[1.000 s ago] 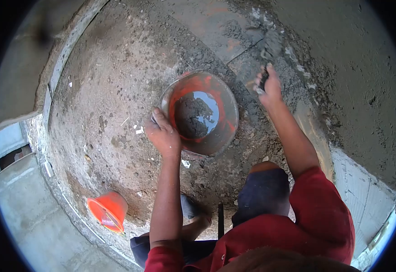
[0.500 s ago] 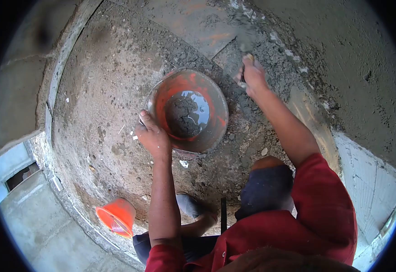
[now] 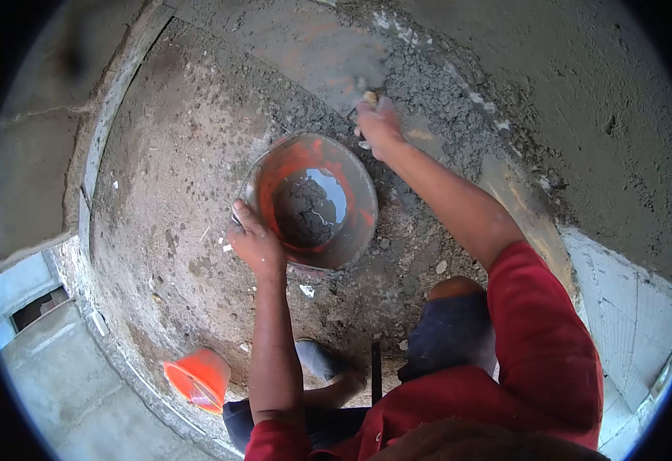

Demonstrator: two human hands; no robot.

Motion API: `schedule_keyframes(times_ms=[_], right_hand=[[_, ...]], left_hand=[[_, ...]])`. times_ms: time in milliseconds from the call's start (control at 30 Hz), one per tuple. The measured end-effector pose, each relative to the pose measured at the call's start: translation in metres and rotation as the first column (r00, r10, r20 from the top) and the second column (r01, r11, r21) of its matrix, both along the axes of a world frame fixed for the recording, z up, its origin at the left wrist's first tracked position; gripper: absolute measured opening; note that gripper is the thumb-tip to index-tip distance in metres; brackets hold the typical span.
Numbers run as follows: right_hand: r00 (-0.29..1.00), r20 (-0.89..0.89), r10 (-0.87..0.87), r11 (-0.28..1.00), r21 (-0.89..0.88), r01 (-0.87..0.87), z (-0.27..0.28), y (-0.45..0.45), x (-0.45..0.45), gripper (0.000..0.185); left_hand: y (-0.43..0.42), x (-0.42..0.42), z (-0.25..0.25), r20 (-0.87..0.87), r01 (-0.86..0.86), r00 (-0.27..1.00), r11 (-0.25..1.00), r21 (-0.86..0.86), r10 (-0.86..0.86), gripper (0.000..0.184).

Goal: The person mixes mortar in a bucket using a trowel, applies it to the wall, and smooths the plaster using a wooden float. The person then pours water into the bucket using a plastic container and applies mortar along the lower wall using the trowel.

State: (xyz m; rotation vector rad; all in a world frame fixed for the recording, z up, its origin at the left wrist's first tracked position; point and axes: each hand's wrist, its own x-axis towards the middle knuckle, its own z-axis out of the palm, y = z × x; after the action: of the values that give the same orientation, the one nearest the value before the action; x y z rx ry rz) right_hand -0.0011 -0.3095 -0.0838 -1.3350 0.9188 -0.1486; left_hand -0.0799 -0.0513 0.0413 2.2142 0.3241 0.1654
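Note:
My left hand (image 3: 257, 244) grips the left side of the rim of a round orange bucket (image 3: 360, 201) smeared with grey mortar, thumb on top. Inside the bucket lie wet grey mortar (image 3: 303, 209) and some shiny water. Beyond the bucket, up and to the right, my right hand (image 3: 380, 127) is closed around the handle of a trowel (image 3: 370, 97). The trowel's blade is blurred and hard to make out against a flat, mortar-smeared board (image 3: 305, 54). Loose grey mortar (image 3: 436, 96) lies in a heap just right of it.
A smaller orange bucket (image 3: 201, 376) lies tilted near my left foot. Rough ground with pebbles and white scraps (image 3: 307, 290) surrounds the big bucket. A wet grey mortar surface (image 3: 582, 92) spans the upper right. Pale blocks (image 3: 620, 300) stand at the right, and a ledge (image 3: 113, 100) runs along the left.
My right hand has moved left with the trowel, away from the loose mortar and across the board's edge. The left hand keeps its grip; the bucket appears slightly lower and further left.

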Motion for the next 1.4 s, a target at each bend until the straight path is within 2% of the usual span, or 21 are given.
schedule_keyframes(times_ms=[33,100,167,267,333,367,400,467,567,600,667,767,833,900,967,1067,1167,1267,1300,1367,1400], right_hand=[[0.991,0.001,0.135,0.991,-0.015,-0.135,0.005,-0.002,0.016,0.030],[0.964,-0.016,0.267,0.963,0.030,-0.267,-0.007,-0.014,0.078,0.028],[0.942,-0.102,0.319,0.947,0.009,-0.320,0.013,-0.037,0.121,0.025],[0.999,0.002,0.036,0.977,0.209,-0.036,-0.007,-0.059,0.137,0.023],[0.995,0.001,-0.095,0.956,0.281,0.091,0.004,-0.058,0.078,0.032],[0.970,0.079,-0.229,0.900,0.397,0.180,0.014,-0.055,0.036,0.024],[0.972,0.097,-0.212,0.891,0.429,0.151,0.008,-0.059,-0.001,0.019],[0.948,0.072,-0.311,0.824,0.518,0.231,0.035,-0.044,-0.073,0.018],[0.950,0.124,-0.285,0.868,0.454,0.201,0.019,-0.006,-0.108,0.019],[0.987,0.131,-0.094,0.937,0.346,0.044,0.019,-0.001,-0.102,0.022],[0.956,0.090,0.279,0.948,0.133,-0.290,0.016,-0.002,-0.075,0.029],[0.991,-0.007,0.132,0.987,-0.089,-0.132,-0.030,-0.023,-0.057,0.026],[0.997,-0.069,0.032,0.968,-0.245,-0.048,-0.064,-0.032,-0.054,0.024],[0.998,-0.028,-0.047,0.990,-0.138,0.043,-0.054,-0.036,-0.072,0.028],[0.986,0.080,-0.147,0.959,0.255,0.122,-0.004,-0.034,-0.110,0.036],[0.979,0.202,0.017,0.961,0.267,-0.072,0.014,-0.011,-0.091,0.032],[0.941,0.155,0.300,0.904,0.267,-0.333,-0.003,-0.031,-0.029,0.026],[0.985,0.140,0.104,0.993,0.038,-0.110,-0.007,-0.037,-0.048,0.026],[0.966,0.225,0.128,0.988,0.057,-0.144,0.000,-0.048,-0.077,0.031],[0.950,0.092,0.297,0.954,-0.075,-0.291,0.025,-0.065,-0.118,0.036],[0.905,-0.005,0.425,0.879,-0.238,-0.414,0.011,-0.074,-0.166,0.038]], left_hand=[[0.001,0.000,-0.001,-0.005,-0.004,1.000,1.000,0.022,0.004,0.056],[0.001,0.000,0.002,-0.001,-0.006,1.000,1.000,0.028,0.006,0.056],[-0.009,-0.001,0.009,0.007,0.000,1.000,1.000,-0.020,0.000,0.057],[0.000,-0.001,0.000,0.007,-0.006,1.000,0.989,0.146,0.005,0.057],[0.002,-0.002,0.000,0.014,0.014,1.000,0.995,0.096,-0.016,0.057],[0.002,-0.002,0.000,0.020,0.024,0.999,0.997,0.072,-0.025,0.057],[0.001,-0.003,0.001,0.021,0.013,1.000,0.998,0.063,-0.014,0.056],[0.000,-0.001,0.003,0.031,-0.010,0.999,0.998,0.061,0.008,0.054],[-0.006,-0.003,0.007,0.052,0.018,0.999,0.999,-0.040,-0.016,0.055],[-0.007,-0.005,0.006,0.033,0.008,0.999,1.000,-0.021,-0.007,0.055],[-0.006,-0.004,0.010,0.006,-0.003,1.000,1.000,0.023,0.003,0.053],[-0.006,-0.003,0.007,0.026,-0.002,1.000,1.000,0.014,0.002,0.054],[-0.006,-0.004,0.009,0.020,0.025,0.999,0.999,0.043,-0.026,0.057],[-0.003,-0.004,0.010,0.021,0.035,0.999,0.998,0.049,-0.037,0.058],[0.002,-0.004,0.005,0.031,0.043,0.999,0.998,0.038,-0.044,0.058],[0.003,-0.004,-0.003,0.066,-0.025,0.997,0.998,-0.056,0.029,0.058],[0.010,-0.005,0.000,0.015,0.016,1.000,1.000,0.005,-0.016,0.061],[0.007,-0.008,0.003,0.007,0.013,1.000,0.997,0.080,-0.014,0.063],[0.006,-0.009,0.003,0.001,0.015,1.000,0.998,0.069,-0.015,0.063],[0.002,-0.008,0.003,-0.003,0.018,1.000,0.999,0.046,-0.018,0.064],[-0.001,-0.007,0.005,0.005,0.012,1.000,0.999,0.029,-0.013,0.065]])
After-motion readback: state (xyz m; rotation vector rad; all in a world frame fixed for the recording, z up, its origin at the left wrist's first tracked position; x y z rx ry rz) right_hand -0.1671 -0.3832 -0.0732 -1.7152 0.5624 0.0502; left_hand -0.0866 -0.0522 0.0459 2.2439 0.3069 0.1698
